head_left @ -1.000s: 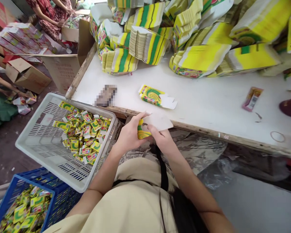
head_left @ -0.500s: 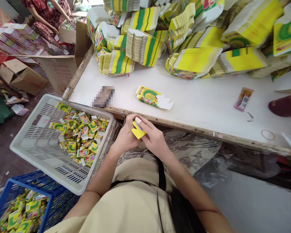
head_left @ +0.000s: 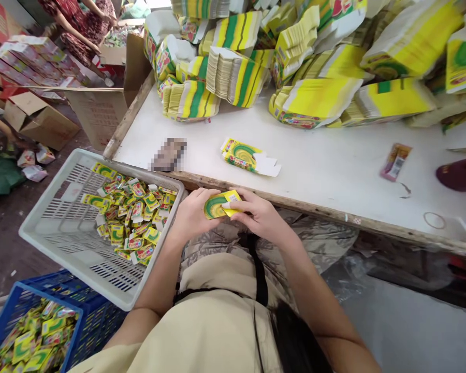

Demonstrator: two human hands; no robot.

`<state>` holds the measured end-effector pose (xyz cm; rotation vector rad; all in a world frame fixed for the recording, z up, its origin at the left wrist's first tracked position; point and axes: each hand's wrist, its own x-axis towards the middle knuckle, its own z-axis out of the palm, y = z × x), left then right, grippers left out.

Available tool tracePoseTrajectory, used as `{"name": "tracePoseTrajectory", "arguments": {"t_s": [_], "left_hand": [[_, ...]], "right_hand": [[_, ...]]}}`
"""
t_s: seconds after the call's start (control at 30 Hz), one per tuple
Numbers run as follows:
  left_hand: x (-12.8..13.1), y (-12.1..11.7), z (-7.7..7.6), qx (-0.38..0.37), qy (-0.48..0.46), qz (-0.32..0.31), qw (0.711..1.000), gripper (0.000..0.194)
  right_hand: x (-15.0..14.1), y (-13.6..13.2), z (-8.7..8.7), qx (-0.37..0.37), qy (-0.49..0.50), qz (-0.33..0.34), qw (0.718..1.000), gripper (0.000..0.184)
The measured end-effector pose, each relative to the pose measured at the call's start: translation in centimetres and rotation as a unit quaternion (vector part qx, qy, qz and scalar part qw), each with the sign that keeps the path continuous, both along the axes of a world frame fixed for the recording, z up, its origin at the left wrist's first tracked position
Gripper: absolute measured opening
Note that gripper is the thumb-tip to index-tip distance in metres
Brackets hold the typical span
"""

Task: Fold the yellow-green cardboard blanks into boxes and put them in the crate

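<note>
Between both hands, just off the table's front edge, is a small yellow and green cardboard box. My left hand is closed around its left side. The fingers of my right hand pinch the flap at its right end. On the white table ahead lie several flat yellow box blanks, loosely stacked with white flaps to the right. To my left, a white plastic crate holds many small yellow boxes.
Bundles of flat yellow cartons are piled along the table's back. A blue crate of boxes stands lower left. A wrapped packet and a dark red object lie at right. Beyond an open carton a person works.
The box has turned in my hands, so its green-swirled broad face now shows instead of mostly the end flap. My hands have moved slightly apart. The view has shifted a little.
</note>
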<state>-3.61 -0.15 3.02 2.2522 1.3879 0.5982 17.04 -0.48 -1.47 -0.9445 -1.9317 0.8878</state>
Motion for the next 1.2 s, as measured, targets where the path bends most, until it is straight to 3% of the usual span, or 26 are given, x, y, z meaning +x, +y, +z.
{"name": "tracePoseTrajectory", "arguments": {"t_s": [0.13,0.23,0.3,0.37,0.43,0.5,0.57,0.63,0.77,0.87,0.93,1.0,1.1,1.2], "left_hand": [[0.5,0.3,0.4,0.028,0.013,0.023,0.999,0.049],[-0.9,0.7,1.3,0.009,0.037,0.031,0.999,0.05],[-3.5,0.7,2.0,-0.028,0.091,0.035,0.995,0.051],[-6.9,0.7,2.8,-0.046,0.18,0.081,0.979,0.054],[-9.8,0.5,3.3,-0.032,0.241,0.175,0.954,0.065],[-11.2,0.3,3.3,-0.031,0.236,0.229,0.944,0.071],[-10.6,0.3,2.8,-0.054,0.181,0.21,0.959,0.069],[-8.7,0.4,1.8,-0.09,0.104,0.149,0.979,0.063],[-4.1,0.8,-1.1,-0.192,-0.049,0.065,0.978,0.056],[-1.4,1.0,-3.1,-0.257,-0.232,0.056,0.936,0.075],[0.1,0.9,-3.6,-0.258,-0.399,0.061,0.878,0.082],[1.6,0.8,-3.4,-0.23,-0.538,0.081,0.807,0.071],[3.3,0.8,-1.9,-0.177,-0.647,0.13,0.73,0.051],[3.9,1.0,-0.5,-0.099,-0.699,0.185,0.684,0.044]], "right_hand": [[-1.7,-0.3,0.8,-0.039,0.054,-0.088,0.994,0.025],[-3.1,0.2,0.6,-0.083,0.098,-0.12,0.984,0.056],[-2.7,1.7,0.3,-0.078,0.077,-0.144,0.984,0.071],[-1.4,4.0,-0.2,-0.047,0.01,-0.224,0.973,0.065],[0.2,6.6,-0.8,-0.018,-0.089,-0.323,0.942,0.052],[1.3,8.7,-1.5,-0.029,-0.176,-0.341,0.923,0.037],[1.7,10.0,-2.1,-0.037,-0.228,-0.329,0.916,0.03],[1.6,10.4,-2.3,-0.033,-0.245,-0.328,0.912,0.031],[1.2,9.0,-1.3,-0.022,-0.183,-0.35,0.918,0.031],[0.3,6.3,0.2,-0.024,-0.062,-0.316,0.947,0.024],[-0.9,4.1,1.1,-0.039,-0.005,-0.24,0.97,0.018],[-2.3,1.9,1.7,-0.075,0.043,-0.134,0.987,0.01],[-4.3,-0.7,2.1,-0.167,0.165,-0.026,0.972,0.011],[-5.5,-2.0,2.2,-0.218,0.257,0.008,0.942,0.018]]}}
